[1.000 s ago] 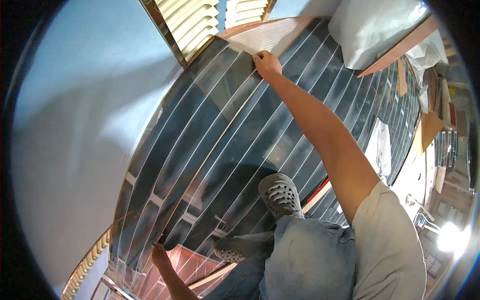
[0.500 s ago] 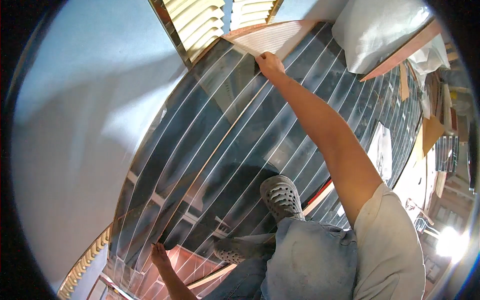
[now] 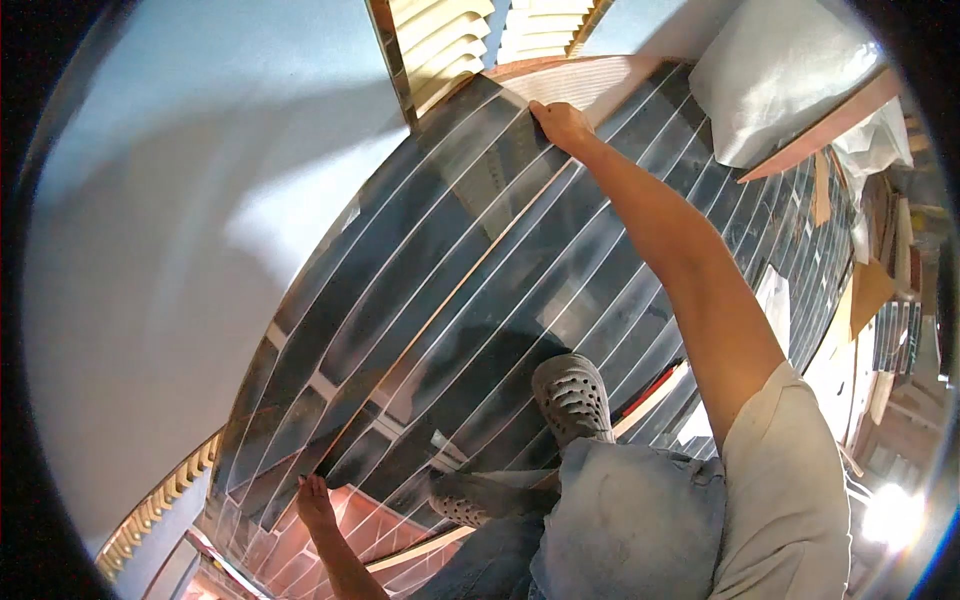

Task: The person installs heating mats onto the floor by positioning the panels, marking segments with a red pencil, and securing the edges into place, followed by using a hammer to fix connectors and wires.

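A dark, glossy surface (image 3: pixel 490 290) with long pale lines runs diagonally beneath me, a thin tan seam crossing it between my hands. My right hand (image 3: pixel 563 125), arm stretched out, grips the dark panel near its upper end, beside a pale ribbed strip (image 3: pixel 590 80). My left hand (image 3: pixel 315 500) is at the panel's lower end, fingers closed at its edge near a pinkish reflective area; what they pinch is unclear. My shoes (image 3: pixel 572 395) and denim-covered knee rest over the dark surface.
A light blue wall (image 3: pixel 170 250) curves along the left, with cream louvred panels (image 3: pixel 435 50) at the top. A white wrapped bundle (image 3: pixel 760 70) with a wooden board (image 3: pixel 820 125) occupies the upper right. Cardboard pieces (image 3: pixel 870 290) and a bright lamp (image 3: pixel 890 515) are at the right.
The view has turned slightly, shifting the upper scene rightward and the lower left edge a little upward. Both hands stay in nearly the same places on the dark panel.
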`<state>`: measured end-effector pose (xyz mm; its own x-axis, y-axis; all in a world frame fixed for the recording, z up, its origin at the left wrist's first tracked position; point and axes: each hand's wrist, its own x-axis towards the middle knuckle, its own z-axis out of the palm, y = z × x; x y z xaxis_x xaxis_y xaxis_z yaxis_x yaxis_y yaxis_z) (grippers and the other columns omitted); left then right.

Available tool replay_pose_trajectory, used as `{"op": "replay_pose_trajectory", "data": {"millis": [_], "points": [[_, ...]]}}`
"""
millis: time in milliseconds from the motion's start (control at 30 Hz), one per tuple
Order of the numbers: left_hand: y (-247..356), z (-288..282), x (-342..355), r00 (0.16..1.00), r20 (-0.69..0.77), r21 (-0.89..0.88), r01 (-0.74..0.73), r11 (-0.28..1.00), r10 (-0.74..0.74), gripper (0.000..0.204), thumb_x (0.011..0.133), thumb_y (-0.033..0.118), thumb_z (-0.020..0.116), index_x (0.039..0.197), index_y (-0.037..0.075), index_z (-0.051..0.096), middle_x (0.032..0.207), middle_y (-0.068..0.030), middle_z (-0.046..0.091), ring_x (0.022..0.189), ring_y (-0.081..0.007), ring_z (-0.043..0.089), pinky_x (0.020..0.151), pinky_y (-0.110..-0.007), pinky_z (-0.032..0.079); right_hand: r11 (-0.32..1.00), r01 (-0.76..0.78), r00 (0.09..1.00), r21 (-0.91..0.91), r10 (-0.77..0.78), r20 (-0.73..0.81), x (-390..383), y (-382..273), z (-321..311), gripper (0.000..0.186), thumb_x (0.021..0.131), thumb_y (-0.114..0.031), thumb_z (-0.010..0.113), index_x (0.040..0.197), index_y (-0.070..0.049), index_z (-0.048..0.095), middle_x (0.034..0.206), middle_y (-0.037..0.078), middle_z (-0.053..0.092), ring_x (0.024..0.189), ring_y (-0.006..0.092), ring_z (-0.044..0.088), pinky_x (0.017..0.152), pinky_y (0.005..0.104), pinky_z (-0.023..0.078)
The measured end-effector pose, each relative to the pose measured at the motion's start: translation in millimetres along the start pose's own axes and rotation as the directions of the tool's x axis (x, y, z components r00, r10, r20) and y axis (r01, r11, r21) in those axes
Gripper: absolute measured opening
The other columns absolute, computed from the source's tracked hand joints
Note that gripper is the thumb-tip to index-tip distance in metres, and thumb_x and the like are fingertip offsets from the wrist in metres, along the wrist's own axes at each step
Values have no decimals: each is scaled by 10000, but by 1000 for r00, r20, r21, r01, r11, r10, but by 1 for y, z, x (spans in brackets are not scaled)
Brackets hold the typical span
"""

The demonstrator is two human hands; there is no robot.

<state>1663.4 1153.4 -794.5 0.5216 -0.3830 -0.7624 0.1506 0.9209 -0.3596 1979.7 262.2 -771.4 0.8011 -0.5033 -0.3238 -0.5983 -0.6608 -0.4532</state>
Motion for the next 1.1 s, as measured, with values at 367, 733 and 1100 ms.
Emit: {"op": "replay_pose_trajectory", "data": {"millis": [367,733,1100], "points": [[-8,-13,21,713,257,936,-352,15,652,232,978,217,565,1089,15,588,872,-67,580,826,-180,551,822,-309,487,984,-169,986,55,168,8,-8,-15,-13,754,802,-698,578,924,34,715,975,222,695,976,344,669,851,435,500],[13,-3,14,756,484,569,111,-815,441,313,988,194,461,1181,-36,551,924,-145,643,909,-313,622,806,-382,523,943,-176,974,281,209,-90,-3,-11,2,663,748,-595,712,790,66,697,791,194,688,772,313,671,726,434,497],[63,1,15,950,310,-805,249,-538,-25,325,941,194,526,1189,-12,567,1166,-180,598,1050,-288,597,947,-365,470,964,-188,967,188,216,-138,-8,-14,5,708,779,-675,618,933,8,723,988,202,701,982,338,666,839,416,500]]}}
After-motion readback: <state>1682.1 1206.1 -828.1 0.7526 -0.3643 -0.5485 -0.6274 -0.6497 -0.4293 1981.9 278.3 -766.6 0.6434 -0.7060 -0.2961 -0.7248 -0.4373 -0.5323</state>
